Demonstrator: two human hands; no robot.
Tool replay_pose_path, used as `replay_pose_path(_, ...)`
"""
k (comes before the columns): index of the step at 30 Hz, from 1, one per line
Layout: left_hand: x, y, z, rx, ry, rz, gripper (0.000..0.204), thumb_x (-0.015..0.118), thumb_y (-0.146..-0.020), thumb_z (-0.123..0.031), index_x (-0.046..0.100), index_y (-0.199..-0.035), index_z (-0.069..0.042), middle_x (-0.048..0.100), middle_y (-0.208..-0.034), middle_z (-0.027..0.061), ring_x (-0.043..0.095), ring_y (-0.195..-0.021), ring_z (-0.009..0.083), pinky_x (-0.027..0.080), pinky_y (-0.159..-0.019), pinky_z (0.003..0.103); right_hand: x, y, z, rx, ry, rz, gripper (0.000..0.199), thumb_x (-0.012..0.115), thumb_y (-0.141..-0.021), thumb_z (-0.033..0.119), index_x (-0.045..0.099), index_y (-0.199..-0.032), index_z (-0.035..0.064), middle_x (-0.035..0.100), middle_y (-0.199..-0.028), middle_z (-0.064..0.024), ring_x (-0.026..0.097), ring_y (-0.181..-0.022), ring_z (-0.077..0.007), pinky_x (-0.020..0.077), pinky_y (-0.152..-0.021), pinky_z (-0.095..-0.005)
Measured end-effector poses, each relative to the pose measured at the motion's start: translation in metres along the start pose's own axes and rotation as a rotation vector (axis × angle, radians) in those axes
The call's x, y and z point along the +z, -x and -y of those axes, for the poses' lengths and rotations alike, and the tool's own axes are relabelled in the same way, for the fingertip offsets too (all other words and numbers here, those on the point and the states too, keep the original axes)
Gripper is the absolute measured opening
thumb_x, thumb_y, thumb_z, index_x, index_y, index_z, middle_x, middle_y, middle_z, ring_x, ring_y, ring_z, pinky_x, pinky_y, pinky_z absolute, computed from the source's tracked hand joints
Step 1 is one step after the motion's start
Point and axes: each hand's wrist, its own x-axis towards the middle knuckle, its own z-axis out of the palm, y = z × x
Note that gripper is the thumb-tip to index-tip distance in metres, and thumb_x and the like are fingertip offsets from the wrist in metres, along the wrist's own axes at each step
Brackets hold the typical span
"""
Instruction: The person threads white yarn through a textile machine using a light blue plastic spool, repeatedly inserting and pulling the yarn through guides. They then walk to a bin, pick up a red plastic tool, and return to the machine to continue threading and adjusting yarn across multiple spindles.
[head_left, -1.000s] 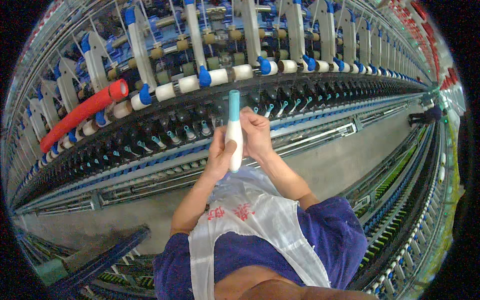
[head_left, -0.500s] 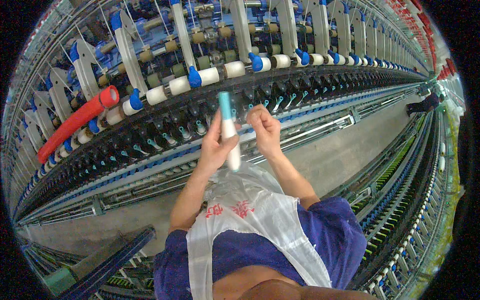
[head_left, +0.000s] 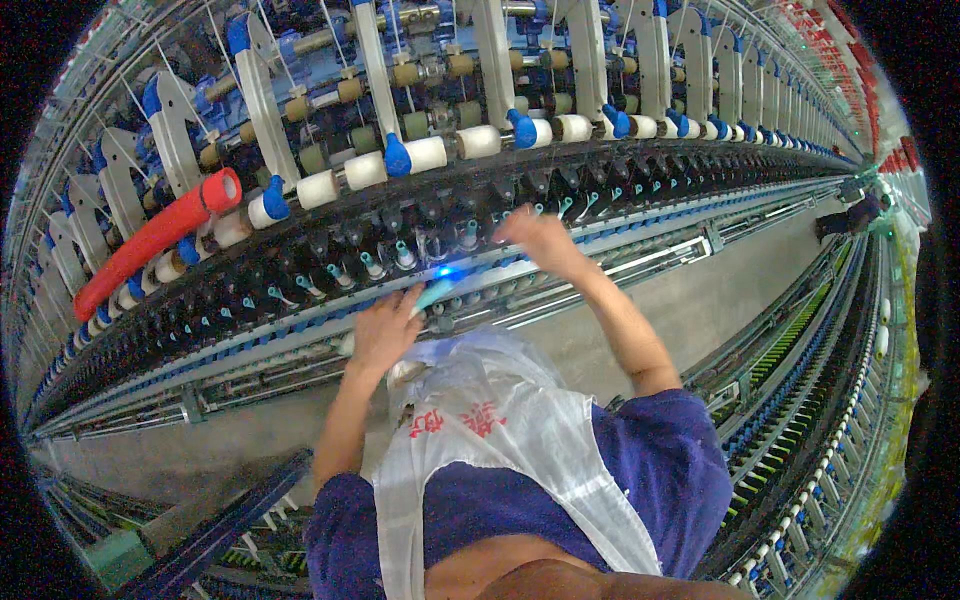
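Observation:
My left hand (head_left: 388,332) is closed round a yarn bobbin (head_left: 435,294), low in front of the machine's rail. The bobbin's teal tube end sticks out past my fingers, tilted up to the right. My hand covers most of its white yarn. A small blue light (head_left: 447,271) glows right by the tube's tip. To the right, my right hand (head_left: 545,242) reaches to the row of black holders with teal guides (head_left: 470,232). Its fingers point left and are smeared by motion, so what they hold, if anything, cannot be made out.
White rollers (head_left: 403,157) and grey arms with blue ends run along the spinning frame above my hands. A thick red tube (head_left: 150,245) lies across the rollers at left. Another machine row (head_left: 790,400) stands behind at right. A person (head_left: 852,215) is far down the aisle.
My left hand has lowered the bobbin and tipped it from upright to a slant, toward the rail. My right hand has moved slightly right, its pinch loosening into a blur.

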Motion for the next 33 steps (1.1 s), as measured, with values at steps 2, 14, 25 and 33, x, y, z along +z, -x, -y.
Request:
replay_pose_path(2, 0.004, 0.015, 0.015, -0.052, -0.063, 0.061, 0.05, 0.066, -0.078, -0.031, 0.055, -0.124, -0.015, 0.065, -0.083, 0.0116, 0.064, -0.075, 0.0288, 0.051, -0.064, 0.039, -0.001, 0.007, -0.005, 0.126, -0.037, 0.019, 0.006, 0.056, -0.087, 0.013, 0.06, -0.09, 0.0092, 0.058, -0.083, -0.0044, 0.058, -0.076, -0.0201, 0.0484, -0.066, -0.0343)
replay_pose_path(14, 0.035, 0.085, 0.086, -0.296, -0.137, 0.234, 0.031, 0.06, -0.079, -0.032, 0.067, -0.102, -0.014, 0.066, -0.079, 0.0141, 0.064, -0.073, 0.033, 0.051, -0.063, 0.044, -0.023, -0.002, -0.015, 0.019, 0.187, 0.196, 0.004, 0.057, -0.078, 0.009, 0.06, -0.08, 0.0107, 0.062, -0.087, -0.0044, 0.059, -0.082, -0.0222, 0.0506, -0.07, -0.0366)
replay_pose_path(25, 0.035, 0.107, 0.109, -0.859, 1.432, -0.358, 0.017, 0.061, -0.088, -0.011, 0.064, -0.099, 0.001, 0.058, -0.063, 0.0057, 0.055, -0.048, 0.0143, 0.047, -0.044, 0.027, 0.015, 0.034, -0.036, 0.63, -0.465, 0.048, 0.01, 0.055, -0.087, 0.013, 0.063, -0.092, 0.01, 0.063, -0.093, -0.0129, 0.06, -0.084, -0.0281, 0.0484, -0.074, -0.0354)
replay_pose_path(33, 0.069, 0.113, 0.132, -0.95, 1.836, -0.791, 0.032, 0.054, -0.094, -0.031, 0.053, -0.111, -0.005, 0.052, -0.063, 0.0029, 0.051, -0.055, 0.0134, 0.043, -0.048, 0.029, 0.127, 0.051, 0.009, 0.268, 0.009, 0.478, 0.036, 0.068, -0.078, 0.026, 0.062, -0.111, 0.0137, 0.064, -0.099, -0.0177, 0.063, -0.09, -0.0344, 0.0508, -0.071, -0.042)
